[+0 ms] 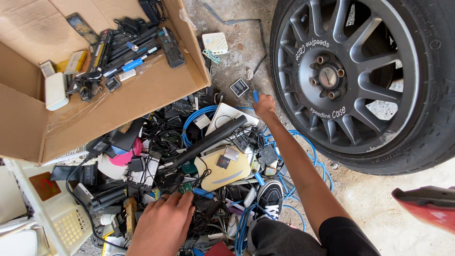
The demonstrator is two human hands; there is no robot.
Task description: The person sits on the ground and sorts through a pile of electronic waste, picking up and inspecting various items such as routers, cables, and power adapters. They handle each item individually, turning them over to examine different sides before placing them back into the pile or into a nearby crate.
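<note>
- The right hand [264,105] is reaching far out over the heap, its grip pinched closed on a small blue piece [256,96] that is sticking up beyond the fingertips, just near of a small dark square battery [239,87] lying on the concrete floor [379,208].
- The left hand [163,223] is resting at the near edge of the heap, fingers curled loosely and touching a small green circuit board [185,187]; whether it is actually gripping the board cannot be told.
- Between the two hands a pile of discarded electronics is spreading across the floor: a long black bar [208,141] is lying diagonally, a flat yellow-cream router [226,169] is sitting just near of it, and blue cables [199,116] are looping through and around the mass.
- A black sneaker with white laces [269,196] is planted at the near right edge of the pile, beside the right forearm.
- To the far left, an open cardboard box [142,90] is holding black laptop batteries [125,50] and a white adapter block [56,90].
- To the far right, a car tyre with a dark grey alloy wheel [332,76] is filling the corner.
- A white plastic crate [61,218] is standing at the near left.
</note>
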